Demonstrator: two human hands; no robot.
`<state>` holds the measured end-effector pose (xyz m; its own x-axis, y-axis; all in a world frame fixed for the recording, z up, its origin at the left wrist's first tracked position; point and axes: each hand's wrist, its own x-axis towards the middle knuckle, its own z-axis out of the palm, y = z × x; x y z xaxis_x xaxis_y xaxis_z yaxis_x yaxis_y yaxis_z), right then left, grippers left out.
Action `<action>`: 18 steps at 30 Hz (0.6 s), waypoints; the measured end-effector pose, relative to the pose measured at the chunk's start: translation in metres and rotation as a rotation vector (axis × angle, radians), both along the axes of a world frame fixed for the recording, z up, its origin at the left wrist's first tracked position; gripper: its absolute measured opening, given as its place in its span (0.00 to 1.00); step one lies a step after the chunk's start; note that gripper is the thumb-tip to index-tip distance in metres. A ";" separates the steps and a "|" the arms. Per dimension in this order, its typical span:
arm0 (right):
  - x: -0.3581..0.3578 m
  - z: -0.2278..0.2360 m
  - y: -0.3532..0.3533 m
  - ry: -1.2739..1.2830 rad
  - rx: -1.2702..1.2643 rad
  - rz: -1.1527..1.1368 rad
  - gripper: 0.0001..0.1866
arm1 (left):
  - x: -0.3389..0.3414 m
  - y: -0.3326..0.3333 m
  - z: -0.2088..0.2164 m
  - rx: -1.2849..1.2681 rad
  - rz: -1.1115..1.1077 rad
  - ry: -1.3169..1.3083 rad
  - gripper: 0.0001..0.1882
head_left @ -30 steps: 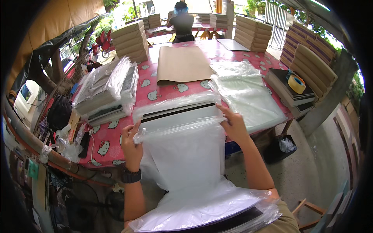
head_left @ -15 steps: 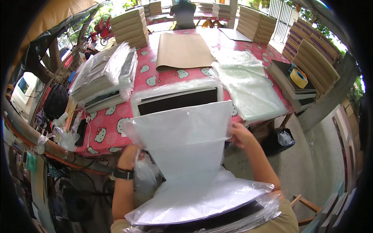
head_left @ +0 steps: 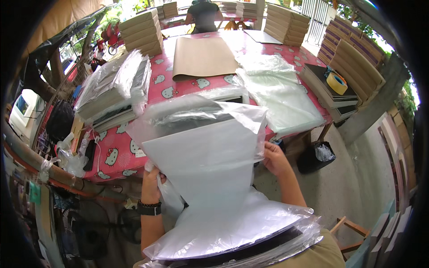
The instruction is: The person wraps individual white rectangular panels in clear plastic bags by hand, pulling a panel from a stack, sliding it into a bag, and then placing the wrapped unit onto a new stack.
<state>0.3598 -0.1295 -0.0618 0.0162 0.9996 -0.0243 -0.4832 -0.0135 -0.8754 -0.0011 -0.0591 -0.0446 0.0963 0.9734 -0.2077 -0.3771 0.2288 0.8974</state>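
Observation:
A white sheet (head_left: pixel 205 152) stands tilted before me inside a clear plastic bag (head_left: pixel 248 118). The bag's upper end bulges loosely over a dark strip past the sheet's top edge. My left hand (head_left: pixel 151 185) is closed on the bag's left edge, and loose plastic hangs below the fingers. At the opposite side my right hand (head_left: pixel 275 158) pinches the bag's edge. Across my lap lies a pile of dark flat pieces in clear plastic (head_left: pixel 286 241), partly covered by the sheet's lower end. Behind the raised bag, a wrapped flat piece (head_left: pixel 228 94) is mostly hidden on the table.
On the pink patterned table (head_left: pixel 118 154), wrapped flat pieces (head_left: pixel 111 89) are stacked left, brown paper (head_left: pixel 203 58) lies mid-table, and clear bags (head_left: pixel 286 98) lie right. A tape roll (head_left: pixel 337 83) rests on dark boards. A black bin (head_left: pixel 316 160) stands below. Another person (head_left: pixel 204 17) is beyond.
The bagged sheet has tilted, and its top now bulges with a dark strip showing. Both hands still grip its sides; my left hand has shifted slightly. The view has turned a little.

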 end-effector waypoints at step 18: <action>0.000 -0.143 -0.055 -0.292 -0.472 0.135 0.10 | -0.039 -0.080 -0.095 -0.007 -0.731 0.332 0.09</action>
<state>0.3596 -0.1844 -0.2046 -0.0384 0.8752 -0.4822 -0.1893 -0.4802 -0.8565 -0.0400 -0.1387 -0.1391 0.6414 0.6862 -0.3432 0.1565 0.3208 0.9341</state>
